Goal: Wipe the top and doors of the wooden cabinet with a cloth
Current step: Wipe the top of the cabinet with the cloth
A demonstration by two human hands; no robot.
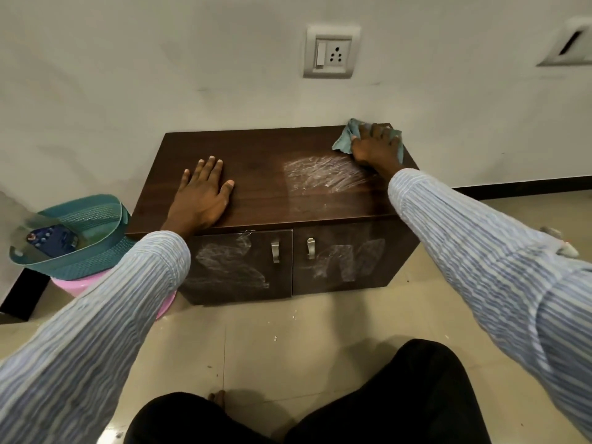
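A low dark wooden cabinet (256, 161) stands against the wall, with two doors and metal handles. My right hand (373, 145) presses a teal cloth (347, 136) flat on the far right corner of the top. White smears (323, 174) cover the right half of the top. The left door (237, 267) and the right door (346, 257) carry white smears too. My left hand (201, 193) lies flat, fingers spread, on the left front of the top, holding nothing.
A teal perforated basket (73, 225) with a dark object inside sits on a pink tub (80, 286) left of the cabinet. A wall socket (331, 52) is above. My dark-trousered knees (320, 411) rest on the beige tiled floor in front.
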